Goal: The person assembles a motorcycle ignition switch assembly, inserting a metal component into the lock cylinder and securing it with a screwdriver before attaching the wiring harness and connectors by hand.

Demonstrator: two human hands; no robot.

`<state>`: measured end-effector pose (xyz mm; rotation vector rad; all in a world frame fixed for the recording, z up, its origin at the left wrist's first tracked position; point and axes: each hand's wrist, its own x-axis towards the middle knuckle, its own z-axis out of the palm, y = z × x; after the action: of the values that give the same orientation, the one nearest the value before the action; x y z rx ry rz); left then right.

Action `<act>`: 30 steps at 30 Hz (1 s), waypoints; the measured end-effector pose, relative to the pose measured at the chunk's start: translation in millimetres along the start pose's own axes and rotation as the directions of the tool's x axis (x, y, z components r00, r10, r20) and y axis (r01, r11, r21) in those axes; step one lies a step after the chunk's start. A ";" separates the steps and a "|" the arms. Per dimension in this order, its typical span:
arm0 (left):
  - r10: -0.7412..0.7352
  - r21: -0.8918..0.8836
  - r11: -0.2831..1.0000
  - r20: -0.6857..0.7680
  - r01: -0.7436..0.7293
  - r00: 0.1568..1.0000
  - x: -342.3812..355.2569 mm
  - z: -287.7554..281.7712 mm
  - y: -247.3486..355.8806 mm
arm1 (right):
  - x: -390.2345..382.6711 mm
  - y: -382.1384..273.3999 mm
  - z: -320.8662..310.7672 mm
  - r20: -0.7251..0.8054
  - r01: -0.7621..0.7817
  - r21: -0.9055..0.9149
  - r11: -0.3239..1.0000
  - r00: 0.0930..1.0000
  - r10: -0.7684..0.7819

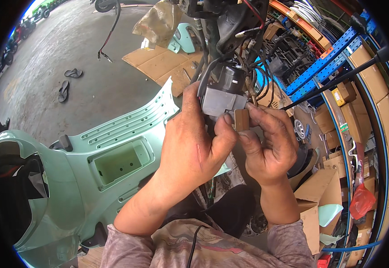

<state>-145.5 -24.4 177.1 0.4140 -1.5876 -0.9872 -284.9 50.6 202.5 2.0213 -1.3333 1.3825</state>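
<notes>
In front of me is a grey metal block (pixel 219 102) with a black cylinder (pixel 231 78) on top, among hoses and wires under a dark vehicle frame (pixel 234 27). My left hand (pixel 192 138) wraps its left side, fingers mostly hidden behind it, thumb bent at its lower edge. A small brown rectangular piece (pixel 241 119) sits at the block's lower right, touching or nearly touching it. Thumb and fingers of my right hand (pixel 270 149) pinch this brown piece from the right. Whether the piece is fixed to the block cannot be made out.
A mint-green scooter body panel (pixel 74 174) with a rectangular recess lies at the left. Flattened cardboard (pixel 158 64) and black sandals (pixel 63 90) are on the floor. Blue-framed shelving (pixel 324 62) with boxes stands at the right, near an open carton (pixel 310 214).
</notes>
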 end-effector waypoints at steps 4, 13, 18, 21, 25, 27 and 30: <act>0.031 0.072 0.997 -0.051 -0.028 0.998 4.1 0.9 -4.6 | 4.2 1.1 -1.5 0.008 0.009 0.027 1.000 1.000 -0.009; 0.063 0.195 0.979 -0.036 -0.055 0.997 6.3 -3.0 -5.7 | 3.2 -0.8 7.0 -0.076 -0.130 0.160 0.978 0.987 0.143; 0.090 0.236 0.968 -0.031 -0.080 0.995 7.5 -3.6 -4.3 | 7.2 1.1 12.9 -0.122 -0.095 0.141 0.986 0.986 0.112; 0.041 0.208 0.978 -0.044 -0.031 0.998 7.3 -3.7 -3.3 | 10.5 -2.0 12.5 -0.107 -0.099 0.113 0.989 0.988 0.112; 0.047 0.206 0.978 -0.070 -0.031 0.996 6.3 -2.0 -1.2 | 18.0 1.8 5.1 -0.029 0.021 -0.008 1.000 0.999 -0.021; 0.050 0.186 0.982 -0.088 -0.033 0.995 6.0 -0.3 -1.4 | 19.0 -1.2 6.6 -0.047 -0.039 0.054 0.998 0.998 0.041; 0.033 0.138 0.990 -0.112 -0.018 0.993 4.9 3.6 -3.9 | 12.6 -3.9 9.5 -0.040 -0.134 0.076 0.988 0.990 0.137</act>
<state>-151.2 -28.9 177.3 0.5341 -1.5578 -0.8234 -275.5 39.4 209.9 1.9650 -1.4434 1.5481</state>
